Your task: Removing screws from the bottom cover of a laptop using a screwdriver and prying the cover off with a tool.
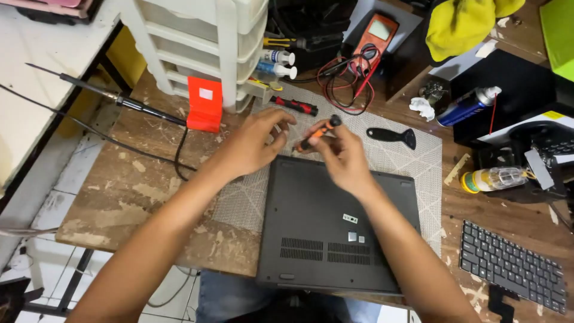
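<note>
A dark laptop (335,227) is laid base-up at the near edge of the grey mat (412,155). An orange-and-black screwdriver (317,135) is gripped by the right hand (344,157); the curled left hand (254,143) touches its tip. The base cover is still seated, so opening appears barely begun.

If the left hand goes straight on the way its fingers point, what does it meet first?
The left hand points up and right, toward the orange screwdriver in the right hand. It would probably meet its tip first; the red screwdriver lies just beyond, though depth is unclear.
</note>
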